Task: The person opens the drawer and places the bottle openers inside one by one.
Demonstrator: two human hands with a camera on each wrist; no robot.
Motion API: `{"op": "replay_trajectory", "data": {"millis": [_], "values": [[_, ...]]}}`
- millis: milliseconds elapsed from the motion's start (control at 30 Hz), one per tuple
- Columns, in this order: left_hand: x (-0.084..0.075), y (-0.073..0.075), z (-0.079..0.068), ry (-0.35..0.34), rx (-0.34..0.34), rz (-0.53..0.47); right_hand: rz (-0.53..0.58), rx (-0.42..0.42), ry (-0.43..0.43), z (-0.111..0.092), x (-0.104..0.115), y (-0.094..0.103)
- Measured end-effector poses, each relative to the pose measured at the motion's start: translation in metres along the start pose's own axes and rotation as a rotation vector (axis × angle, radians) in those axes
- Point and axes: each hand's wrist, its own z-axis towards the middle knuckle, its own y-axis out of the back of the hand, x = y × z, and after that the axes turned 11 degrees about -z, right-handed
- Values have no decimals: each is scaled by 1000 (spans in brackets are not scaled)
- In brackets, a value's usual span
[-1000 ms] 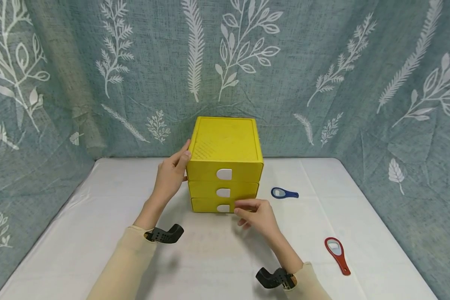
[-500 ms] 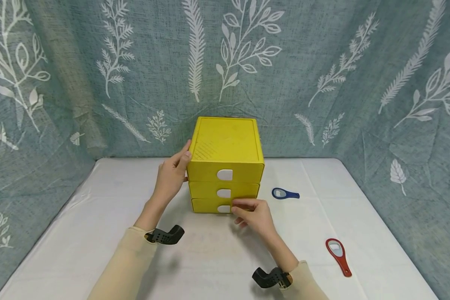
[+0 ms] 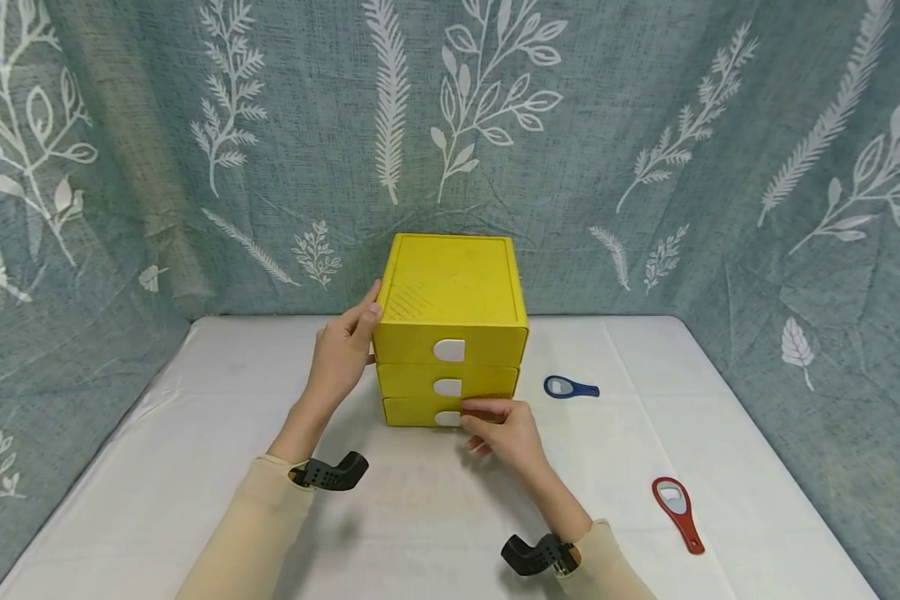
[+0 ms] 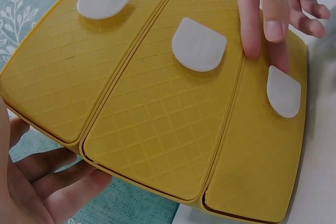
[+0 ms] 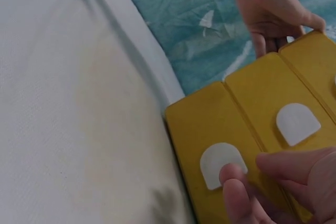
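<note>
A yellow drawer box (image 3: 453, 283) with three stacked drawers stands upright on the white-covered table. Each drawer front bears a white rounded tab (image 4: 199, 44). My left hand (image 3: 339, 354) rests on the box's left side, its thumb by the top front corner and its other fingers along the side. At the bottom drawer (image 5: 202, 119) is my right hand (image 3: 506, 433). One of its fingertips meets the edge of the bottom tab (image 4: 283, 94), while the thumb appears apart from it in the left wrist view. All three drawers look closed.
Right of the box lies a blue bottle opener (image 3: 570, 387). A red bottle opener (image 3: 678, 512) lies nearer, at the table's right. Behind the white tablecloth (image 3: 217, 400) hangs a blue-green leaf-print curtain (image 3: 307, 125). Each wrist wears a black camera mount.
My right hand has shifted slightly left, bringing its fingertips closer to the bottom drawer's tab. My left hand stays on the box's side, and the box has not moved.
</note>
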Motion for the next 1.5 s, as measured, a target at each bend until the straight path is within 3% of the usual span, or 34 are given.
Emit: {"op": "replay_trajectory", "data": {"millis": [233,600,1067,1500], "values": [[1,-1,1,4,0,-5,-38,21,-25,-3,11,0],[2,-2,0,0,-15,9,-133,-7,-34,-1,-2,-8],[1,-1,0,-18,-17,21,-243,-166,87,-6,-5,-19],[2,-3,-2,-31,-31,17,-266,-201,86,-12,-5,-24]]}}
